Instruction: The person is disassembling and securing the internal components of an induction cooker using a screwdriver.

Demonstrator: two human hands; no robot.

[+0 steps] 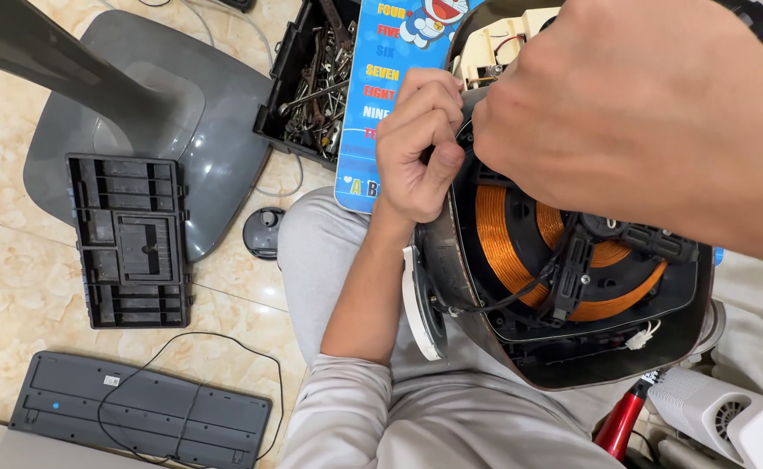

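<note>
the cooker (573,295) lies opened on the person's lap, its copper coil (499,239) and black wires showing. just below the cooker sit a red tool (625,421) and a white blower (729,417). the left hand (416,148) is curled shut, pinching at the cooker's upper rim. the right hand (625,113) closes in beside it on the same rim; what its fingers clamp cannot be told. left of the cooker lie a keyboard (138,412), a black tray (129,239) and a grey fan base (216,130). beyond the cooker stands a toolbox (308,78) and a blue board (390,87).
</note>
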